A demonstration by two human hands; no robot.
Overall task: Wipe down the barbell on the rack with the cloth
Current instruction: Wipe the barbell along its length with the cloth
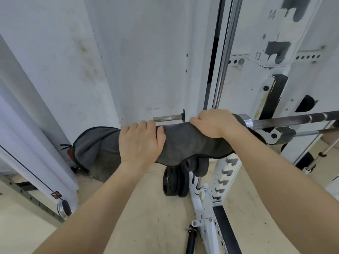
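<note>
A dark grey cloth (183, 143) lies draped over the end of the barbell (293, 119), hiding that end completely. Both hands grip it from above.

The left hand (141, 143) sits at the cloth's 9 o'clock part. Its fingers (145, 125) curl over the top and down the far side, and the thumb wraps round the near side toward 3 o'clock, so the hand is closed round the cloth and whatever lies under it.

The right hand (214, 123) sits at 2 o'clock of the left one, a little apart from it. It is knuckles up, with the fingertips hooked over the cloth's far edge and the palm pressed down on it. How the thumb lies cannot be told.

At 9 o'clock of the left hand a loose flap of cloth with dark edging hangs free. Between the hands the cloth is stretched, and its lower hem sags.

Bare barbell shows only at 3 o'clock of the right hand. A chrome collar (246, 122) sits just beside the wrist, then the dark shaft runs to the frame edge.

The white rack (271, 57) stands at 1 o'clock, numbered 13 and 14. A chrome rod (227, 52) runs up beside it.

At 6 o'clock of the cloth, black plates (174, 182) stand on the floor (146, 208) against the rack's base.
</note>
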